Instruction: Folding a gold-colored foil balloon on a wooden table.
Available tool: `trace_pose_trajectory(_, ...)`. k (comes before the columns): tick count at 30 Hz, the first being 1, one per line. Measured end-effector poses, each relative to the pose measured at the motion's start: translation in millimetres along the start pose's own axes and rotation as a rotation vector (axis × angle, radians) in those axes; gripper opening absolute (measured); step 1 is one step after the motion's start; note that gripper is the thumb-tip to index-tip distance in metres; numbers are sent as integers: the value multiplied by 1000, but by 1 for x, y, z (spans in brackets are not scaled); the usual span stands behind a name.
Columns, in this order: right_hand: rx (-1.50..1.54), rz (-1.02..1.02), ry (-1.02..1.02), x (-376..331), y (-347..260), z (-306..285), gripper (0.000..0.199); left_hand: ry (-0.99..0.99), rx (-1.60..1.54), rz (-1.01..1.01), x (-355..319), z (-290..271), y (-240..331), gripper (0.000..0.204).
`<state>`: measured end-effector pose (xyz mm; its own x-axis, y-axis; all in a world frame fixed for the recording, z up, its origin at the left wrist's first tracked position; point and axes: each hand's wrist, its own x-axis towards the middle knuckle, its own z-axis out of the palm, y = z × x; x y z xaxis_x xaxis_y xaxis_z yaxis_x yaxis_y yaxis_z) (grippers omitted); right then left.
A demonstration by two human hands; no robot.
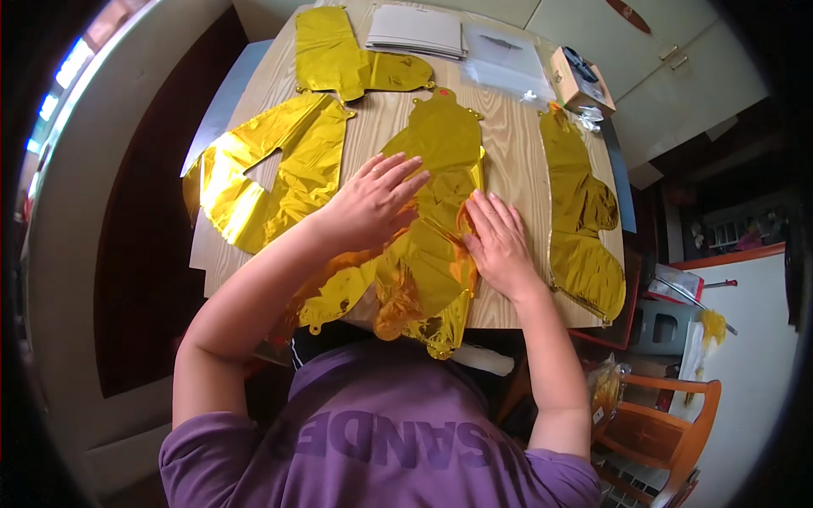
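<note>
A gold foil balloon (440, 140), flat and uninflated, lies in front of me with its near end hanging over the table edge. My left hand (373, 196) rests over its left side, fingers stretched out. Along its right edge my right hand (501, 241) lies with fingers extended, touching the foil. Parts of the balloon's underside shine orange near both hands. Three more flat gold balloons surround it: an A-shaped balloon (313, 161) on the left, an L-shaped balloon (326, 51) at the far left and a balloon with a wavy edge (569, 190) on the right.
The wooden table (512, 127) also carries a stack of pale sheets (415, 30), a clear plastic sleeve (506, 66) and a small wooden box (584, 85) with dark items. Crumpled silvery film (590, 118) sits beside the box. A wooden chair (690, 415) stands at the lower right.
</note>
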<state>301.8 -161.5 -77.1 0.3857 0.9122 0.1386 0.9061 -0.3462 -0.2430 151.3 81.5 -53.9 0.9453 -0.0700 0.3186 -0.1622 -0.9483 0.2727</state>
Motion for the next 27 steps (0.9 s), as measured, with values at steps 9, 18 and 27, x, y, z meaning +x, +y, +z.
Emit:
trace_pose_trajectory(9, 22, -68, 81, -2, -14, -14, 54, -57, -128, 58, -35, -3, -5, 61)
trace_pose_trajectory(18, 123, -337, -142, -24, -84, -17, 53, 13, -157, 48, -41, 8, -6, 59)
trace_pose_trajectory(27, 157, -366, -149, -31, -74, -12, 47, 22, -154, 38, -42, 10, -6, 54)
